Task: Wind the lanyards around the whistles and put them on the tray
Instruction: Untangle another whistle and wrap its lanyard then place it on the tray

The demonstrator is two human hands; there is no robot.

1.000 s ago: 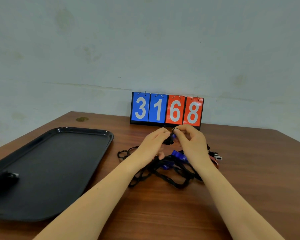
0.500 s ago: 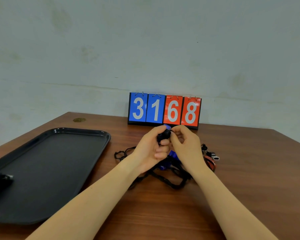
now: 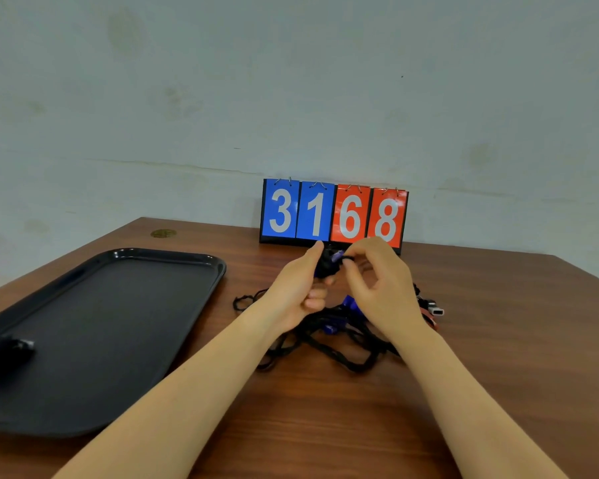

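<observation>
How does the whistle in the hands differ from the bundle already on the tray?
The held whistle is up off the table, gripped by the left hand while the right hand pinches its black lanyard; the bundle on the tray lies untouched at the near left of the tray. The held whistle shows blue plastic; the bundle shows a pale tip. Both look dark with wound black cord.

Both hands now sit higher than a second ago, lifted clear of the lanyard pile (image 3: 329, 337). Left hand (image 3: 296, 292) grips the blue whistle (image 3: 329, 262) more upright; right hand (image 3: 377, 285) pinches its black cord, fingers opened out more.
</observation>
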